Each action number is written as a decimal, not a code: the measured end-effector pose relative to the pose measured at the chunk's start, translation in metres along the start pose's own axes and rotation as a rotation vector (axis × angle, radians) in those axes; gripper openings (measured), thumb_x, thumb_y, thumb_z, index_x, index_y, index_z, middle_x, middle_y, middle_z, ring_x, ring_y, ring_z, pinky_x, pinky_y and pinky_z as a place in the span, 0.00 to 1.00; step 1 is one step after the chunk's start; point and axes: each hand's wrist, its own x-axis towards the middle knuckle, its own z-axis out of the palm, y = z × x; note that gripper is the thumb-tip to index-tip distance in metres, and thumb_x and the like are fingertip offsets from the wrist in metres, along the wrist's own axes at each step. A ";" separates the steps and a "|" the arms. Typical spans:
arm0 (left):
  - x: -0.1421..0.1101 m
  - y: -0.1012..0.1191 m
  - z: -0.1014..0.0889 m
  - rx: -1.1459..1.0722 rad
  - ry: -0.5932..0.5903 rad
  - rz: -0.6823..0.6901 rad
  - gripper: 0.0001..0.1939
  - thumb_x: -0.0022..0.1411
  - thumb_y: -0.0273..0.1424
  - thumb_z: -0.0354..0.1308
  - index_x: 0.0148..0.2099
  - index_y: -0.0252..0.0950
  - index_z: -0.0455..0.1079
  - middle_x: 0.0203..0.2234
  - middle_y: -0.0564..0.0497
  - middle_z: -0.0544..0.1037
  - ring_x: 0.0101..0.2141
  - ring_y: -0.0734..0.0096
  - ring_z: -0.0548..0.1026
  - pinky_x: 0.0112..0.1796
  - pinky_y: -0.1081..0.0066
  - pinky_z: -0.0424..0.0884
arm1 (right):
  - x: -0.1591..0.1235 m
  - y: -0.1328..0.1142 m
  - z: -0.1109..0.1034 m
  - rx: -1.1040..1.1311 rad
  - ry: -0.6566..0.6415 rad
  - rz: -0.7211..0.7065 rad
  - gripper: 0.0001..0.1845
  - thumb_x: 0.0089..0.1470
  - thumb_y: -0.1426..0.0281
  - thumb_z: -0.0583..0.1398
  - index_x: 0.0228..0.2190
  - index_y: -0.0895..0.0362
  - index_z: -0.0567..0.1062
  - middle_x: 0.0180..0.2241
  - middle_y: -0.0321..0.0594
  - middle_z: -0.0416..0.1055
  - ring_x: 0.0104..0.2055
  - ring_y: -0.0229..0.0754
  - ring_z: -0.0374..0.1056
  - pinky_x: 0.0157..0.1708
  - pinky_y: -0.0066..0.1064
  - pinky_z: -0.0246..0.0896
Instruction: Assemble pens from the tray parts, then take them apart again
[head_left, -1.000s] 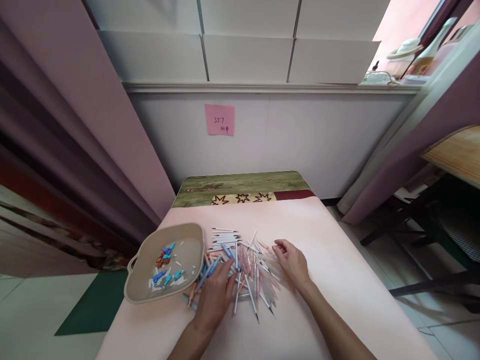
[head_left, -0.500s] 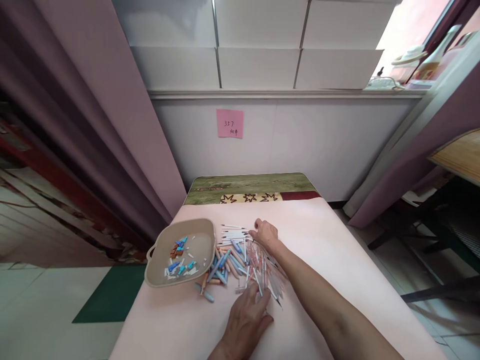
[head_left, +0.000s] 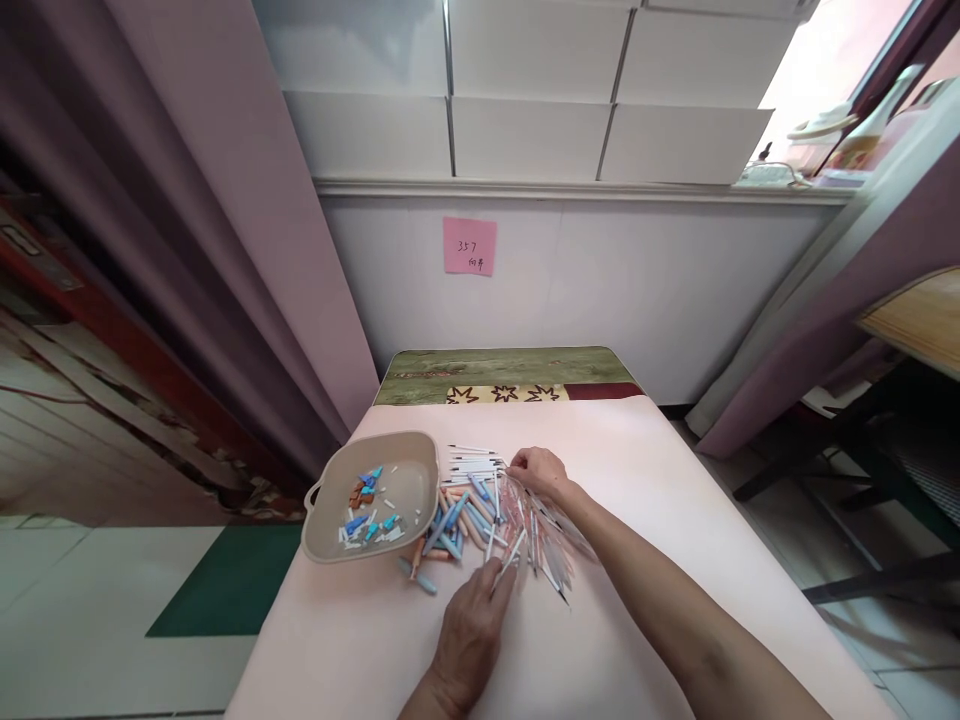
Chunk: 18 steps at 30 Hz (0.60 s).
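Observation:
Low on the pink-covered table, my left hand is closed on a white pen refill that slants up between its fingers. My right hand is closed in a pinch at the right end of a row of white refills; whatever its fingertips hold is hidden. Clear thin tubes or sleeves and loose refills fan out below my right wrist. Left of them lies a heap of blue and peach pen barrels, partly overlapped by refills.
A beige handled tray on the left holds small blue, brown and white parts. A green patterned strip shows at the table's far end, before a white wall with a pink note. A wooden-topped table stands right.
My left hand has drawn back slightly left with a white refill between its fingers. My right hand remains at the refill row, its fingers now lower. The view has shifted a little.

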 end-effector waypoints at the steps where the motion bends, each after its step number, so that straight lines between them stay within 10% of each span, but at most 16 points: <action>1: -0.001 -0.002 -0.001 -0.003 0.020 -0.006 0.26 0.59 0.15 0.43 0.57 0.38 0.64 0.46 0.42 0.75 0.44 0.63 0.76 0.42 0.68 0.74 | -0.002 0.001 0.000 0.014 0.009 -0.009 0.09 0.50 0.62 0.60 0.30 0.50 0.79 0.33 0.35 0.78 0.37 0.40 0.71 0.33 0.27 0.56; 11: -0.018 -0.005 -0.017 -0.034 0.089 -0.148 0.25 0.62 0.27 0.53 0.61 0.37 0.61 0.51 0.41 0.73 0.52 0.60 0.72 0.50 0.66 0.69 | -0.045 0.074 -0.029 0.077 0.154 0.139 0.16 0.56 0.64 0.52 0.35 0.52 0.79 0.35 0.38 0.78 0.38 0.42 0.71 0.33 0.28 0.57; 18: 0.029 0.019 0.007 -0.092 -0.107 0.144 0.29 0.60 0.34 0.58 0.62 0.40 0.60 0.63 0.41 0.60 0.62 0.55 0.56 0.58 0.54 0.56 | -0.080 0.077 -0.020 0.078 0.169 0.110 0.15 0.56 0.62 0.54 0.41 0.47 0.78 0.41 0.37 0.76 0.42 0.42 0.70 0.38 0.29 0.57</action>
